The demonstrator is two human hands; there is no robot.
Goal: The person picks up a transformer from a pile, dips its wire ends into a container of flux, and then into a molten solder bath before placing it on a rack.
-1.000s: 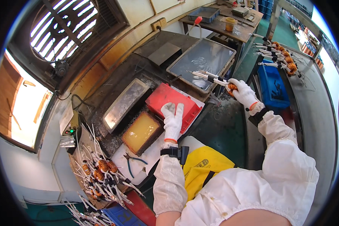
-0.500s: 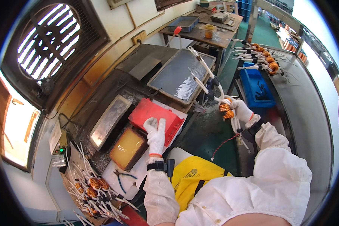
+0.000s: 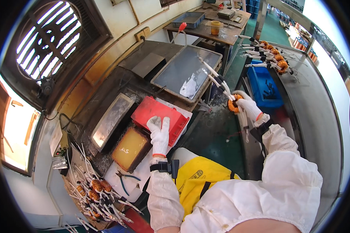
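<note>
My right hand [image 3: 249, 106], in a white glove, is closed around a toroidal coil [image 3: 232, 107] wound with copper-orange wire. White-sleeved leads [image 3: 215, 79] with black bands stretch from the coil toward the upper left, their ends over the grey surface of a rectangular solder pot [image 3: 190, 64]. Other leads hang down below that hand. My gloved left hand [image 3: 159, 136] rests against a red plastic bin [image 3: 153, 110], thumb and fingers apart. Just left of the bin lies a block-shaped pan with an amber surface [image 3: 129, 150], and past it a narrow tray of shiny metal [image 3: 112, 121].
Several more coils [image 3: 94, 190] are heaped at lower left, near blue-handled cutters [image 3: 125, 180]. On the right, a row of coils [image 3: 280, 64] lies on a metal bench [image 3: 319, 116] beside a blue bin [image 3: 266, 93] holding dark pieces. A wooden table [image 3: 237, 33] stands behind.
The coil has turned in my right hand, and its leads have tipped lower and leftward over the solder pot. Small pale marks now show on the amber surface. My left hand stays at the red bin.
</note>
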